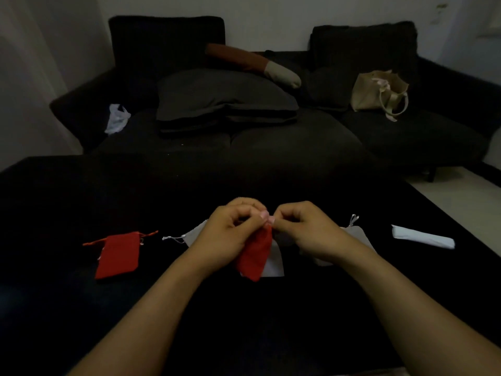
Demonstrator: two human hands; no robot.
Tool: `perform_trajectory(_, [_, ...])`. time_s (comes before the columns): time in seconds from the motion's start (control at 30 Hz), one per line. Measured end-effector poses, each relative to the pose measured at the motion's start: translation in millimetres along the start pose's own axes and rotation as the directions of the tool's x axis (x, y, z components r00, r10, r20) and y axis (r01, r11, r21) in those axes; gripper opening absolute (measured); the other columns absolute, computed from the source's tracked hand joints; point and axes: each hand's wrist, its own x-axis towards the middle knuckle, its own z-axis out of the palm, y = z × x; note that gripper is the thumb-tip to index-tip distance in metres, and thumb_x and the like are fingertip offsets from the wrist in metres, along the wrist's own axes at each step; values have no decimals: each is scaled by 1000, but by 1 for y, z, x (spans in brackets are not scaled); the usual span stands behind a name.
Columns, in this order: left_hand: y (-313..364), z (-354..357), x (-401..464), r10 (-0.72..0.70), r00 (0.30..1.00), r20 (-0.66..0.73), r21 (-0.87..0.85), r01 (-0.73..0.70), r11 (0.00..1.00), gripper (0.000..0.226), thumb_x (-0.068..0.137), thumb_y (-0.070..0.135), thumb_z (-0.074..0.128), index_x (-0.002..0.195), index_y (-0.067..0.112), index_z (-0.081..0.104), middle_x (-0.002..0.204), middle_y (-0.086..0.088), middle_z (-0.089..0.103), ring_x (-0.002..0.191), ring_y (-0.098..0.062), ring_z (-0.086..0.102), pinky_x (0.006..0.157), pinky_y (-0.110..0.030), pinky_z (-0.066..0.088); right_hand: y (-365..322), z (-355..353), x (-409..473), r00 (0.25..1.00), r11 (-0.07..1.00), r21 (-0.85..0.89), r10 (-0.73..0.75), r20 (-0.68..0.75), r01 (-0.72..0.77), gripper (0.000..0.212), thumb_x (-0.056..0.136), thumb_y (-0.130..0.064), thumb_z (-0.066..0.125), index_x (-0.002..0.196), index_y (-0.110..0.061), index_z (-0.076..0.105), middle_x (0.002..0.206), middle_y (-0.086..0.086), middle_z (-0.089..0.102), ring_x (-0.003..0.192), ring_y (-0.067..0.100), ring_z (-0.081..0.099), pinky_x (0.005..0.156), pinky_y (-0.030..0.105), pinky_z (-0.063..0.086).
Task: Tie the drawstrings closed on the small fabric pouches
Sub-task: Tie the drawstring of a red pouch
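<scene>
Both hands pinch one red pouch's mouth.
Left hand [230, 229] and right hand [303, 229] grip the red pouch [256, 256], which hangs below them over the bench [81, 308].

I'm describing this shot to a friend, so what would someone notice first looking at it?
First, the two hands, left and right, meeting at centre and pinching the top of a red pouch that hangs above the dark table. Next, a second red pouch lying flat to the left, bright against the black. Behind, a beige tote bag sits on the dark sofa.
</scene>
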Motion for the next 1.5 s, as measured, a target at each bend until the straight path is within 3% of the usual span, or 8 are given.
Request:
perform_trajectory(0.1, [0,4,-2,-154,988,22,-290,154,945,23,85,26,62,91,9,76,93,-7,75,86,-11,68,76,-21,51,-4,-1,-3,999,999,-16,-35,-7,35,28,93,-36,62,73,-17,69,74,11,60,67,21,56,67,44,47])
perform_trajectory(0.3, [8,4,-1,-207,977,54,-464,208,861,22,82,23,64,91,6,75,98,-13,75,91,-17,70,81,-26,54,-10,-9,-9,995,994,39,-99,-33,100,21,95,-17,60,86,-1,71,97,26,66,83,27,64,75,35,51])
perform_trajectory(0.57, [13,0,0,-249,967,-51,-325,220,920,23,90,23,63,92,4,74,88,-9,75,84,-17,71,82,-29,57,-18,-12,-13,995,992,89,-82,-64,87,18,94,-18,62,84,-5,70,73,10,66,65,14,60,65,31,51])
perform_trajectory(0.8, [13,-8,-2,-179,984,5,-252,175,952,19,93,15,58,103,10,74,97,-5,76,94,-15,72,83,-27,58,-29,-12,-21,944,959,-69,-282,-169,275,3,87,-20,71,86,-22,74,81,-3,73,80,9,70,78,35,58])
perform_trajectory(0.9, [13,-10,-2,-85,996,7,-193,85,977,19,90,8,60,103,1,72,92,-8,76,86,-12,72,76,-20,56,-28,-13,-22,935,955,-66,-298,-195,290,18,84,-13,74,99,-23,73,85,-4,74,84,6,71,82,30,57])
perform_trajectory(1.13, [10,-15,-4,-18,997,72,-64,23,998,14,83,5,67,93,-2,75,84,-9,76,78,-12,72,72,-18,54,-29,-13,-25,902,887,-198,-431,-37,416,16,84,-13,74,99,-17,78,91,-9,76,87,-1,70,79,19,55])
perform_trajectory(1.33, [12,-20,-7,-78,989,123,15,77,997,14,81,10,70,90,1,76,83,-7,77,82,-14,74,72,-17,54,-30,-11,-22,917,866,-306,-386,97,396,7,88,-17,70,91,-23,71,84,-8,71,80,4,68,71,21,54])
perform_trajectory(1.5, [20,-19,-8,-165,982,88,-199,180,963,29,77,18,67,94,-5,73,88,-16,76,81,-17,72,71,-21,56,-33,-9,-24,945,955,-33,-287,155,295,3,98,-11,54,95,-12,55,72,4,62,67,21,57,64,35,48])
